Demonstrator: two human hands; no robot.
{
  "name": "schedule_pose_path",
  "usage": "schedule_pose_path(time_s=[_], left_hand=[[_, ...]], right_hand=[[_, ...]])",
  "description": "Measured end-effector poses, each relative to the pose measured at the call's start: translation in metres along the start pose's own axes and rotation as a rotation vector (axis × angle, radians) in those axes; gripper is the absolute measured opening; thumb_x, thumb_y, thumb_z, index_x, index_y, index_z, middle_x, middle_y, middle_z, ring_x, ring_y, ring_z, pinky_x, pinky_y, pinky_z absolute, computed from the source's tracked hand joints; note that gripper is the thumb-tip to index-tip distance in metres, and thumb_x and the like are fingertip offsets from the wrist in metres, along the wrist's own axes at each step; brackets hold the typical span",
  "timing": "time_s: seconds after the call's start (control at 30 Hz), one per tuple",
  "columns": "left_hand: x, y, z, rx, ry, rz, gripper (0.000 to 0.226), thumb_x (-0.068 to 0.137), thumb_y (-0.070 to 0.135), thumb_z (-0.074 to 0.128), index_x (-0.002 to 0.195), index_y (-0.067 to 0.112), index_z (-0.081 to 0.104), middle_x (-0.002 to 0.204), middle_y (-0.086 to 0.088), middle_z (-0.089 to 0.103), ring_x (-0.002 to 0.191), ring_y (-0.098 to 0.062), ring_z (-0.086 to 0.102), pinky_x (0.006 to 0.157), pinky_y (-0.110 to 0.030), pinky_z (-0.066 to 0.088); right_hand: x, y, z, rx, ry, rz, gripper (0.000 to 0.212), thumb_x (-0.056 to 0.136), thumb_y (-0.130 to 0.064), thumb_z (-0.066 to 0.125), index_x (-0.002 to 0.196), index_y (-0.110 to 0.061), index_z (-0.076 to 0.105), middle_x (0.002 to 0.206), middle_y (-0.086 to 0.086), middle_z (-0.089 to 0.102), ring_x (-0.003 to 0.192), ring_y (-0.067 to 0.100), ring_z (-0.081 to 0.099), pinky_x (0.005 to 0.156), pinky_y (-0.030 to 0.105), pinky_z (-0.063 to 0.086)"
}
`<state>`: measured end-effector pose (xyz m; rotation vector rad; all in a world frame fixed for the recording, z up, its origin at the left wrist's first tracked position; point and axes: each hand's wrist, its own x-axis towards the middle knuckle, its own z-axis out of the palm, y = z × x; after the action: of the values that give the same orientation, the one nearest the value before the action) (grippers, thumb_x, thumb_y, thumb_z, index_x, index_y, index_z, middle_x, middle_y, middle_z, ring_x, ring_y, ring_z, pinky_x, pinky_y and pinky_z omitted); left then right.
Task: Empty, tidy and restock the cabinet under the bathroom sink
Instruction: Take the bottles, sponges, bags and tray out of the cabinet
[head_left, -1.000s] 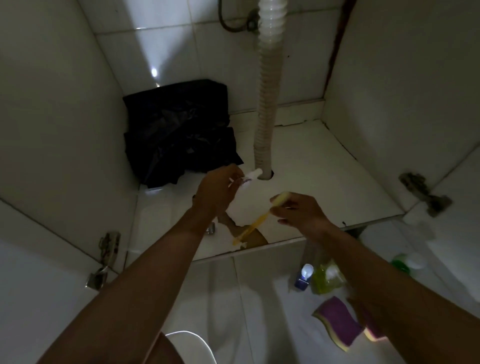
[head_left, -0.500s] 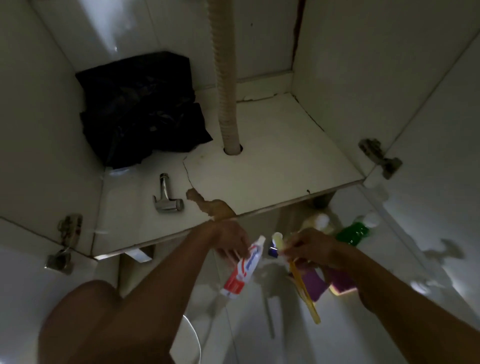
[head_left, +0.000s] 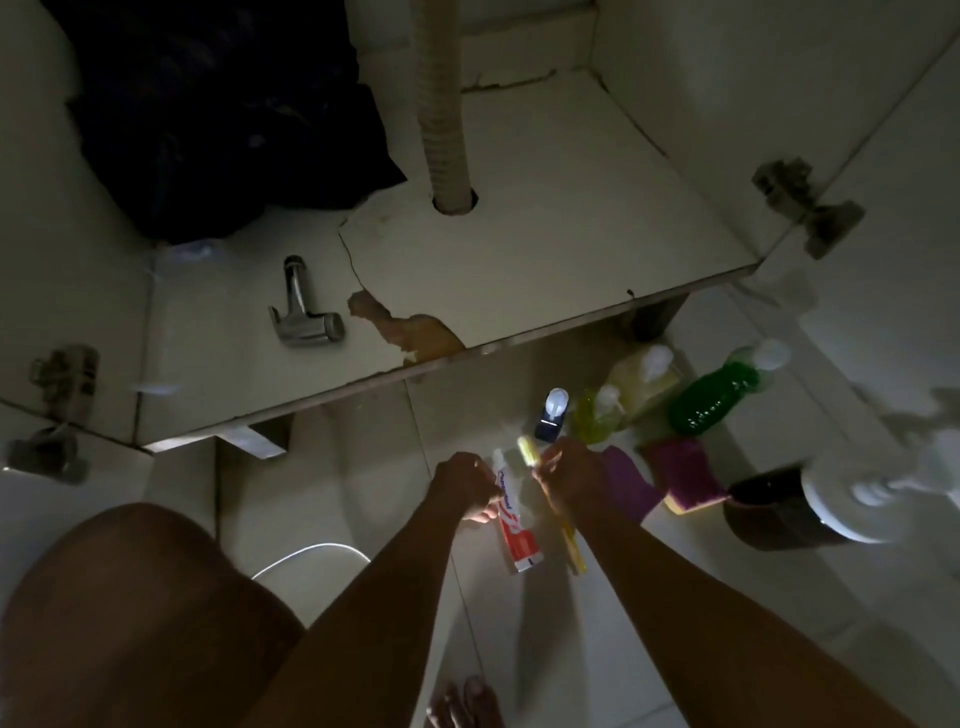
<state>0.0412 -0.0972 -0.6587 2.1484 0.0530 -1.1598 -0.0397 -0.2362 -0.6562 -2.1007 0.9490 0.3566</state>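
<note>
The left hand (head_left: 462, 491) grips a toothpaste tube (head_left: 514, 525) near its cap, fingers (head_left: 483, 512) curled round it. The right hand (head_left: 571, 480) pinches a yellow toothbrush (head_left: 569, 543) below the head. Both lie side by side above the floor (head_left: 363, 493), out of the cabinet (head_left: 545, 249), long axes running 12 to 6, heads at 12 (whether the tails touch the tiles I cannot tell). The bottles, among them the green bottle (head_left: 717, 395), stand at 2 o'clock. The right hand is nearer, so setting down there probably means carrying both things toward 2.
</note>
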Motion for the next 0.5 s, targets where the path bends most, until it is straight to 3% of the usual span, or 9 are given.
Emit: schedule_pose_path(time_s=[0.13,0.23,0.37,0.43,0.5], left_hand=[[0.004,-0.007,0.003,-0.14,0.021,0.006,0.029,0.081,0.001,0.072,0.109,0.005,0.065,0.095,-0.022,0.072,0.074,-0.029,0.074,0.072,-0.046,0.062],[0.008,-0.014,-0.001,-0.115,-0.01,-0.009,0.044,0.077,0.001,0.076,0.119,0.007,0.061,0.107,-0.029,0.069,0.08,-0.036,0.073,0.076,-0.055,0.06],[-0.019,0.017,-0.036,0.152,-0.034,0.115,0.044,0.086,0.015,0.072,0.127,0.006,0.057,0.111,-0.019,0.069,0.084,-0.03,0.072,0.077,-0.042,0.061],[-0.042,0.049,-0.069,0.131,-0.128,0.164,0.034,0.092,0.004,0.064,0.126,0.004,0.06,0.107,-0.022,0.069,0.071,-0.027,0.068,0.065,-0.034,0.06],[-0.068,0.081,-0.105,0.11,-0.194,0.204,0.029,0.096,0.0,0.055,0.125,0.004,0.06,0.101,-0.018,0.066,0.064,-0.021,0.064,0.052,-0.023,0.055]], right_hand=[[0.002,0.0,0.012,-0.096,0.167,-0.116,0.02,0.095,-0.019,0.06,0.112,-0.012,0.067,0.113,0.01,0.07,0.105,0.029,0.066,0.088,0.032,0.047],[-0.008,-0.001,0.009,-0.167,0.207,-0.235,0.028,0.095,-0.028,0.05,0.107,-0.01,0.069,0.1,0.012,0.072,0.096,0.03,0.069,0.079,0.032,0.048],[-0.026,-0.014,-0.009,-0.27,0.337,-0.642,0.033,0.086,-0.039,0.044,0.101,-0.022,0.068,0.076,0.002,0.07,0.064,0.024,0.068,0.055,0.031,0.054],[-0.032,-0.042,-0.03,-0.289,0.397,-0.807,0.027,0.085,-0.038,0.046,0.095,-0.025,0.068,0.07,-0.003,0.068,0.057,0.02,0.064,0.049,0.028,0.051],[-0.036,-0.083,-0.056,-0.192,0.438,-0.885,0.023,0.086,-0.035,0.051,0.096,-0.023,0.068,0.07,-0.003,0.067,0.059,0.021,0.065,0.053,0.028,0.05]])
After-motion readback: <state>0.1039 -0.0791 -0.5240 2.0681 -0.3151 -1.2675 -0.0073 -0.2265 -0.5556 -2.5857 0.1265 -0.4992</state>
